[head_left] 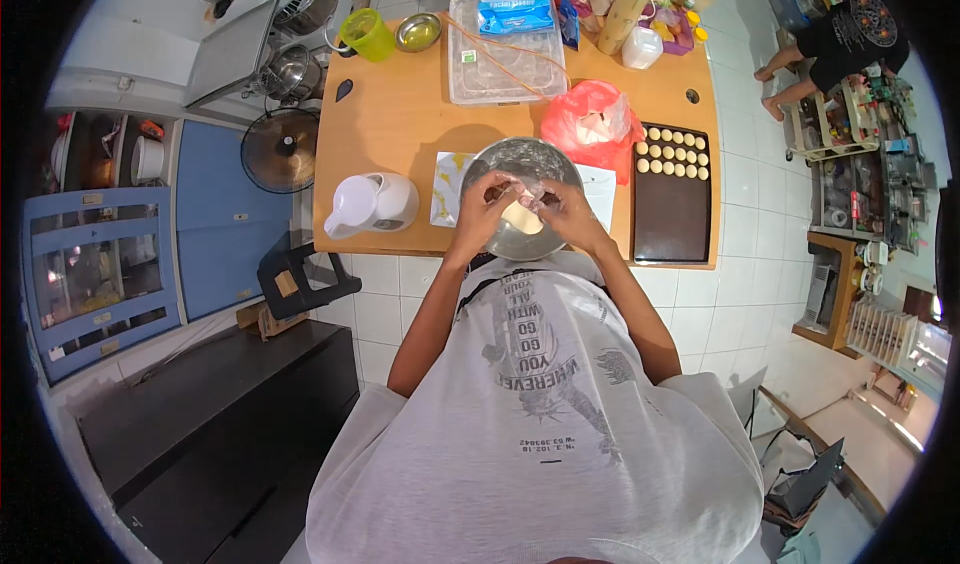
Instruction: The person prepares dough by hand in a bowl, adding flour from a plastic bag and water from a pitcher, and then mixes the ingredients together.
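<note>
My left hand (484,208) and my right hand (566,214) meet over a round metal bowl (547,152) at the table's near edge. Their fingertips come together, curled around a small bit of pale dough that is mostly hidden by the fingers. Below them in the bowl shows a larger lump of pale dough (521,218). White smears mark the bowl's inner wall. To the right lies a dark baking tray (672,220), with rows of small round dough balls (672,152) across its far part.
A white jug-shaped appliance (372,204) stands left of the bowl. Behind it are a red plastic bag (592,124), a clear lidded box (505,69), a green cup (368,34) and a small metal bowl (418,32). Another person (850,39) is at the far right.
</note>
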### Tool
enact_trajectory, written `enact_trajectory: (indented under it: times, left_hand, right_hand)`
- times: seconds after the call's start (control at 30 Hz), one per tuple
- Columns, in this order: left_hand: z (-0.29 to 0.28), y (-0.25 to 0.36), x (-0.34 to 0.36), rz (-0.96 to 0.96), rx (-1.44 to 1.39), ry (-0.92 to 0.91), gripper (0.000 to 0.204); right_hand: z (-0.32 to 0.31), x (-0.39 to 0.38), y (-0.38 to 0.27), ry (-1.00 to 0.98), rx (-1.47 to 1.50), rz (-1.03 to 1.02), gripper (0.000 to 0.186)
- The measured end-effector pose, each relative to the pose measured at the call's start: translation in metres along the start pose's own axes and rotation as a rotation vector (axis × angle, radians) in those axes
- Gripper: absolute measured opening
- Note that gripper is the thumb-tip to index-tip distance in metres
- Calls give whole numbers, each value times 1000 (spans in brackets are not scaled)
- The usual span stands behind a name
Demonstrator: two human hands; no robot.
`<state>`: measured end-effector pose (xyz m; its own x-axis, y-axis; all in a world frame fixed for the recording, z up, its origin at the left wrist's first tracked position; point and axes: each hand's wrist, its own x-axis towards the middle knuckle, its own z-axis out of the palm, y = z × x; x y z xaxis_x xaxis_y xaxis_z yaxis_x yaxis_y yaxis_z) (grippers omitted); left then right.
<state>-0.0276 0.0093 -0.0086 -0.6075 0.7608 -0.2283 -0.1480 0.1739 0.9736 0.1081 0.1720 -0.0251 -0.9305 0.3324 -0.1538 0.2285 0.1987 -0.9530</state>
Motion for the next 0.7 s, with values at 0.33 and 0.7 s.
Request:
enact_trajectory:
  times: [0.33,0.7]
  left_hand:
    - [22,-45,-8,-452,-995,-18,43]
    - [21,-41,-3,-135,-332,143,29]
  right_hand:
    - [12,5,1,133,422,-12,23]
    - [13,7,-3,72,502,341,27]
